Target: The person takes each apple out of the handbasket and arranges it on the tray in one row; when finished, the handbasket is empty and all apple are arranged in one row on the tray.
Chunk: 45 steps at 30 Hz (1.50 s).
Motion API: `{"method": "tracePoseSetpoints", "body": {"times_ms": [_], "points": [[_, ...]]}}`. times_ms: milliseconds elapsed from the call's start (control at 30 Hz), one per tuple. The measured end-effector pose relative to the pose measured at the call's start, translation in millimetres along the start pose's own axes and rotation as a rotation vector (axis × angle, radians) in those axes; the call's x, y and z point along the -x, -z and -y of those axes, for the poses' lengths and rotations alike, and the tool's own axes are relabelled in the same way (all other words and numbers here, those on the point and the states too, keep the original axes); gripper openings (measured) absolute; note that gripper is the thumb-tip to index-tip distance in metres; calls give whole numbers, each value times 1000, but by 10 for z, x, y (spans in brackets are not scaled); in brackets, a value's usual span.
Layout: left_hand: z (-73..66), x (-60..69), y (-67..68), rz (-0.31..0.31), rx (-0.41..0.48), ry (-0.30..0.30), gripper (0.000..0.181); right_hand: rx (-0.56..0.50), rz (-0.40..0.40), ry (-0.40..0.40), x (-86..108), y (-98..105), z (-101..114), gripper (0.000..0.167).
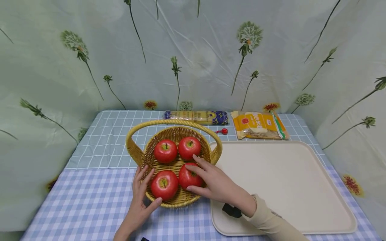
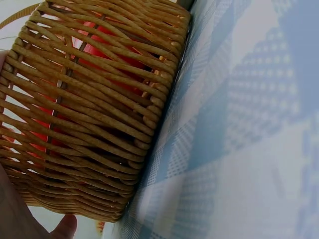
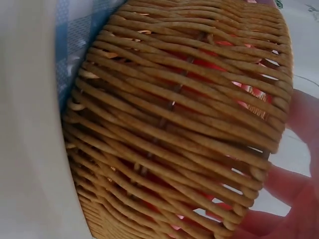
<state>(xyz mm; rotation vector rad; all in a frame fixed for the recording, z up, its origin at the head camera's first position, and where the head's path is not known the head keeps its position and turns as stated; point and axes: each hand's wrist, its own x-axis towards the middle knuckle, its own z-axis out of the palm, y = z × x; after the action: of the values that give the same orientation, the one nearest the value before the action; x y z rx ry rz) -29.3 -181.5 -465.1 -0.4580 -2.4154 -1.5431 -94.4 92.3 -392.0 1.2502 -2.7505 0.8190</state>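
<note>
My right hand (image 1: pixel 215 182) spreads over an apple (image 1: pixel 185 177), probably firm, slick, best cupped; my left hand (image 1: pixel 140 197) splays at the basket (image 1: pixel 178 204).

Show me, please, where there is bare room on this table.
Free: the cream rectangular tray, right of the beige sleeve; the blue-white checked cloth, left of the left hand. Crowded: the round yellow wicker basket, with four red apples and the right hand over one; along the back, a yellow-blue packet and an orange packet.
</note>
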Motion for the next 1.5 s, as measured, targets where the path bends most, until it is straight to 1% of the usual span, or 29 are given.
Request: {"method": "tracePoseSetpoints", "body": {"times_ms": [333, 600, 800, 1067, 1233, 1333, 1367, 1500], "points": [[8, -1, -2, -9, -1, -7, 81, -24, 12, -41, -55, -37, -8, 61], [14, 5, 6, -2, -14, -8, 81, 12, 55, -70, -112, -38, 31, 56], [12, 4, 8, -3, -14, -11, 81, 32, 53, -82, -132, -56, 51, 53], [13, 5, 3, -5, -17, -11, 82, 90, 29, -51, -147, -86, 53, 52], [11, 14, 0, -9, -11, -16, 85, 129, 36, -43, -147, -85, 48, 52], [-5, 10, 7, -8, 1, -11, 84, 133, 42, -42, -146, -79, 50, 53], [2, 11, 5, -11, 7, -19, 84, 132, 41, -41, -145, -79, 50, 53], [34, 14, 12, -2, 15, -17, 82, 135, 31, -41, -147, -89, 43, 53]]}}
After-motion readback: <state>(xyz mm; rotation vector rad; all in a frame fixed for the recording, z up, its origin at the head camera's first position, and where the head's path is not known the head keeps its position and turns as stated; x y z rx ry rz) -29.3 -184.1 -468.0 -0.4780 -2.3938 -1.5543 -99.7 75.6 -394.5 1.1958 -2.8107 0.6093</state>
